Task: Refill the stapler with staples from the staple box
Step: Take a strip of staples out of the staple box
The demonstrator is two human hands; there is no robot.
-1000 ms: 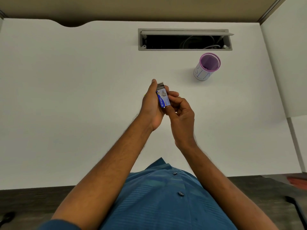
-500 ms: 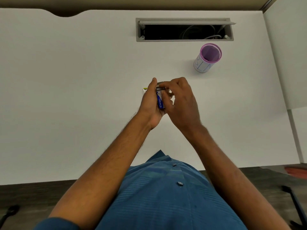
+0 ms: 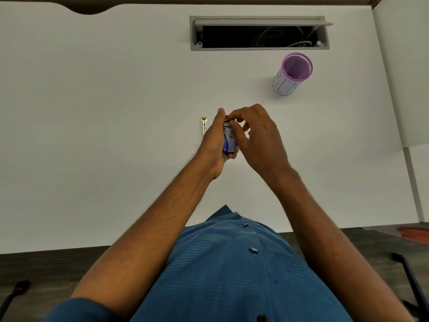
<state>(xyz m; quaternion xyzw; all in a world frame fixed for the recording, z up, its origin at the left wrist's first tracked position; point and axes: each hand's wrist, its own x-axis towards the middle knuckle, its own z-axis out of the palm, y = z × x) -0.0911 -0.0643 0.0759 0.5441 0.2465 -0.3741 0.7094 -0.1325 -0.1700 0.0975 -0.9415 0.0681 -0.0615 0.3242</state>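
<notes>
A small blue staple box (image 3: 228, 140) stands upright in my left hand (image 3: 213, 142), which grips it from the left above the desk's middle. My right hand (image 3: 255, 135) curls over the box from the right, its thumb and forefinger pinched at the box's top end. What they pinch is too small to make out. The stapler (image 3: 204, 125), a slim metal piece with a yellow-green tip, lies on the white desk (image 3: 92, 112) just left of my left hand, mostly hidden behind it.
A purple mesh pen cup (image 3: 291, 74) stands at the back right. Behind it, an open grey cable hatch (image 3: 260, 33) is set in the desk. A white partition (image 3: 404, 66) rises along the right edge.
My right hand rose from the box's lower side to its top end and now pinches there. The stapler shows more beside my left hand.
</notes>
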